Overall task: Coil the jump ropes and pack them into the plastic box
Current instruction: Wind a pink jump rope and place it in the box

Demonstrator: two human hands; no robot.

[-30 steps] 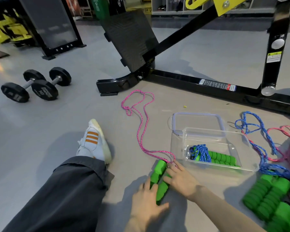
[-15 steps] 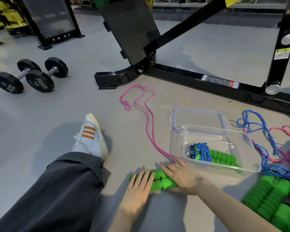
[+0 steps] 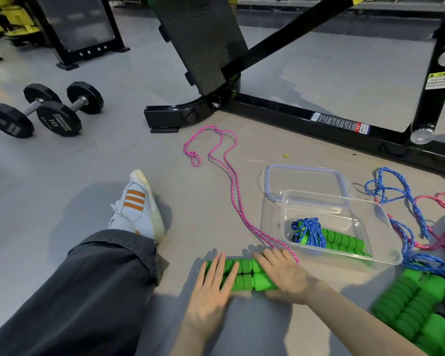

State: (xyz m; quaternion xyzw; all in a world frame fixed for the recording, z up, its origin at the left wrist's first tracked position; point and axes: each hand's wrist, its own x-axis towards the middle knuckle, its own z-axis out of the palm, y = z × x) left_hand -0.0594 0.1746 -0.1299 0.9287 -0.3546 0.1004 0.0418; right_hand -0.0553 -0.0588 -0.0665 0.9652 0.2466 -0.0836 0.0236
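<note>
I had left hand (image 3: 213, 286) and right hand (image 3: 284, 274) flat, fingers straight, on the paired green handles (image 3: 244, 274); I judged they needed aligning before winding the pink rope (image 3: 231, 181) snugly.

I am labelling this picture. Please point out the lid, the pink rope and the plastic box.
lid (image 3: 303, 179), head view, clear middle panel.
pink rope (image 3: 235, 199), head view, doubled stretch on floor.
plastic box (image 3: 355, 217), head view, bare far end.
</note>
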